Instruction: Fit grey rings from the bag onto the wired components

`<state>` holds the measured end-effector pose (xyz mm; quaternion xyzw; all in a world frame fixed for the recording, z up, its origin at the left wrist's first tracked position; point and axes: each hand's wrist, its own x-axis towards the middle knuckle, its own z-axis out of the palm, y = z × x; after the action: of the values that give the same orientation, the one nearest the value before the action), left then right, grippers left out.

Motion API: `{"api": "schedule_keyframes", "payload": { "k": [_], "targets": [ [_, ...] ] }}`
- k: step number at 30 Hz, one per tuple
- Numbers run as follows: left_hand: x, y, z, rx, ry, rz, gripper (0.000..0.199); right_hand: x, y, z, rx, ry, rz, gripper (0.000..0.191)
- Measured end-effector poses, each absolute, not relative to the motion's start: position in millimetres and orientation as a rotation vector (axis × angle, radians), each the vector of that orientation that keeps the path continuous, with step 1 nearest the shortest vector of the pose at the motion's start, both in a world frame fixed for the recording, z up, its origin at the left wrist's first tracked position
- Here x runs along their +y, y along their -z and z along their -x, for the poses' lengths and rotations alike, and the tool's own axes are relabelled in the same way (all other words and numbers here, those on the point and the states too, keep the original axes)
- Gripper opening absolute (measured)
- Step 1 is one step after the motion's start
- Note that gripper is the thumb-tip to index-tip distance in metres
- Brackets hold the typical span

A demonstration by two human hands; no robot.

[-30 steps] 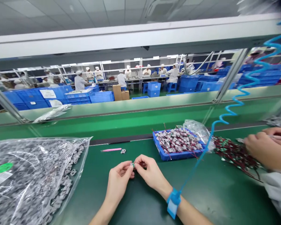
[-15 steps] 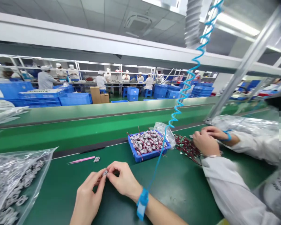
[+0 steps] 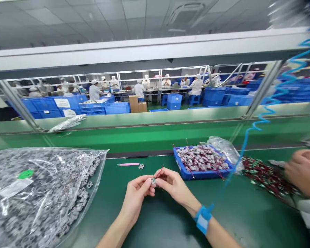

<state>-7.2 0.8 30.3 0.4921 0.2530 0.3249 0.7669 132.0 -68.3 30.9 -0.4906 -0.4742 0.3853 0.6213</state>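
Left hand: closed, fingertips pinching a small wired component.
Right hand: closed on the same component, a red wire rising beside its fingers.
Component: between both grips, held above the green desk.
Ahead of the grip: pink tweezers, blue tray of wired parts.
Left of the grip: plastic bag of grey parts.

Bright blue tray, dark green bench mat, pink tweezers
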Motion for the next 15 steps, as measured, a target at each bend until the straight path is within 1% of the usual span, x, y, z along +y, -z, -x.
{"api": "schedule_keyframes", "payload": {
  "k": [3, 6, 15],
  "targets": [
    [2.5, -33.1, 9.4, 0.48, -0.683, -1.005, 0.031, -69.6, -33.2, -130.7, -1.137, -0.892, 1.089, 0.023],
    [4.9, -34.8, 11.4, 0.426, -0.646, -0.964, 0.028, -72.3, -36.6, -127.7, -1.211, -0.822, 1.125, 0.02],
    [6.5, -31.7, 10.7, 0.399, -0.56, -0.89, 0.03, -74.2, -35.9, -126.9, -1.31, -0.67, 1.176, 0.012]
  ]
}}
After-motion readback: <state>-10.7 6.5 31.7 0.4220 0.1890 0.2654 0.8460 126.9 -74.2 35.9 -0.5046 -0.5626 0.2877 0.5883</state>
